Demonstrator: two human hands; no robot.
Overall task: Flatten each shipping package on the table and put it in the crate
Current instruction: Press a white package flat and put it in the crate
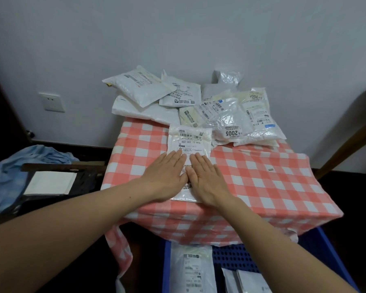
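A white shipping package point(190, 140) with a barcode label lies flat near the front of the table point(262, 182), which wears a pink-and-white checked cloth. My left hand point(165, 175) and my right hand point(205, 178) press side by side on its near half, fingers straight and pointing away from me. Behind it, a pile of several white packages point(199, 102) covers the table's far side. The blue crate point(237, 259) stands on the floor below the table's front edge, with a few flat packages point(193, 269) inside.
A wooden chair point(347, 144) leans in at the right. To the left, a dark low stand holds a white sheet point(51, 182) and blue cloth point(19, 166). A wall socket point(52, 101) sits on the white wall behind.
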